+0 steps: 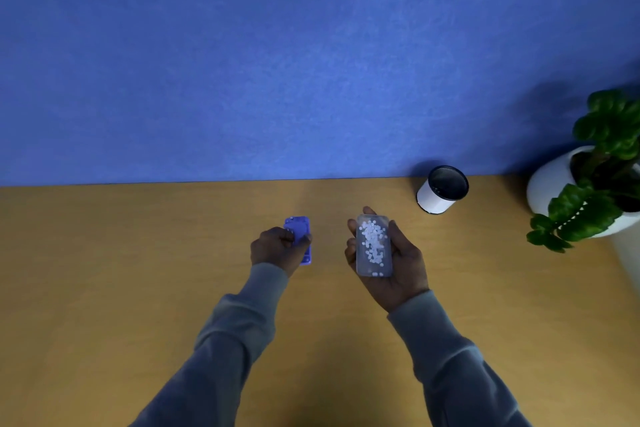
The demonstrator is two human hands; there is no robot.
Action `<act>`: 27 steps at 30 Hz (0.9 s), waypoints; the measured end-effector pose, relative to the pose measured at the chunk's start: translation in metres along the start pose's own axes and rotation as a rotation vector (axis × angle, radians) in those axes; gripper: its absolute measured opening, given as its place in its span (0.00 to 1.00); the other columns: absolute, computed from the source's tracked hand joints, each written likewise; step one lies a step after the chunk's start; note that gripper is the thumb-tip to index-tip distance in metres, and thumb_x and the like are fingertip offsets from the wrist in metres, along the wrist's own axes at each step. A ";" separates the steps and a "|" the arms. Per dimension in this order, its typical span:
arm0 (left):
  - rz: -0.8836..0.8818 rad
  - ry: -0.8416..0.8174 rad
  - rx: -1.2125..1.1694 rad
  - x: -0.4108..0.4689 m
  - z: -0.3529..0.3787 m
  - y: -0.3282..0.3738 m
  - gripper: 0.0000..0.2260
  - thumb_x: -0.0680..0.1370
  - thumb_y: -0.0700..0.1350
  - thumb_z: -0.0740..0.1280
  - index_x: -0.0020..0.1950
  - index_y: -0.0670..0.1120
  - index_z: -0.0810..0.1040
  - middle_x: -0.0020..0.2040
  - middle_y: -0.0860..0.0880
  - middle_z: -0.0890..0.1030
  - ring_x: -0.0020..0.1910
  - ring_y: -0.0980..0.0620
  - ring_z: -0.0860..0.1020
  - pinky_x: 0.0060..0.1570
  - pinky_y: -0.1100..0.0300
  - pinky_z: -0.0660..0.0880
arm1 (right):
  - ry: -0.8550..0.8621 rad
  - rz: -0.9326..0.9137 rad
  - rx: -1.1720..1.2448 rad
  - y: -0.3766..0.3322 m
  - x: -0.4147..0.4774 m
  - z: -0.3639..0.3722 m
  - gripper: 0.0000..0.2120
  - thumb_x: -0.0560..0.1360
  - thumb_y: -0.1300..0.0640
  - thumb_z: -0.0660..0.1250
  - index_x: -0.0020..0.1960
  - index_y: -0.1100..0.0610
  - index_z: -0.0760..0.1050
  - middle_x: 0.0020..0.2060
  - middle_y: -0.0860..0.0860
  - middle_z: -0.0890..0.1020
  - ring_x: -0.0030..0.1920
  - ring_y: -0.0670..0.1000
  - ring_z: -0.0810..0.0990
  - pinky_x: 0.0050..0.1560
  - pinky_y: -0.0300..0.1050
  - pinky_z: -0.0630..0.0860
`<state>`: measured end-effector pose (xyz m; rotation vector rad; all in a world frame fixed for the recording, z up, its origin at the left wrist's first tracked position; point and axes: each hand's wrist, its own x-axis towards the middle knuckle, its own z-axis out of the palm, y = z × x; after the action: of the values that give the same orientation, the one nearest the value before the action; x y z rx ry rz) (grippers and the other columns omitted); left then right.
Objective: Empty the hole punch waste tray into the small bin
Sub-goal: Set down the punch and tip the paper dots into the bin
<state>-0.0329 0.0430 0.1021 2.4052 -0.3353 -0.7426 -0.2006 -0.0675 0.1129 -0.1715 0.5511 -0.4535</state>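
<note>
My left hand [275,248] grips a purple hole punch [300,236] over the middle of the wooden desk [104,270]. My right hand [398,263] lies palm up and holds the clear waste tray [374,246], which is detached from the punch and holds several white paper dots. The tray is level, open side up. The small bin [441,189], white with a dark inside, stands upright at the back of the desk, up and to the right of the tray and apart from it.
A blue wall [311,62] runs along the desk's back edge. A white pot with a green plant [595,180] stands at the far right, right of the bin.
</note>
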 end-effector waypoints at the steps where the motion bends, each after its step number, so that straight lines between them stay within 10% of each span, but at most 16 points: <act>1: -0.010 -0.007 0.019 0.005 0.006 -0.006 0.14 0.72 0.57 0.73 0.47 0.47 0.84 0.41 0.50 0.83 0.50 0.45 0.82 0.49 0.63 0.69 | 0.007 0.000 -0.005 0.000 -0.001 0.000 0.19 0.84 0.48 0.55 0.67 0.58 0.74 0.57 0.62 0.79 0.51 0.56 0.79 0.50 0.50 0.80; 27: -0.081 -0.026 0.170 0.039 0.040 -0.057 0.20 0.72 0.63 0.69 0.53 0.48 0.82 0.54 0.49 0.85 0.58 0.46 0.81 0.57 0.60 0.71 | 0.007 -0.011 0.001 0.002 -0.014 -0.002 0.20 0.84 0.48 0.54 0.66 0.59 0.74 0.54 0.62 0.82 0.47 0.56 0.78 0.49 0.49 0.79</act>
<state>-0.0208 0.0539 0.0242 2.5843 -0.3251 -0.8112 -0.2117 -0.0597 0.1174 -0.1724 0.5573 -0.4650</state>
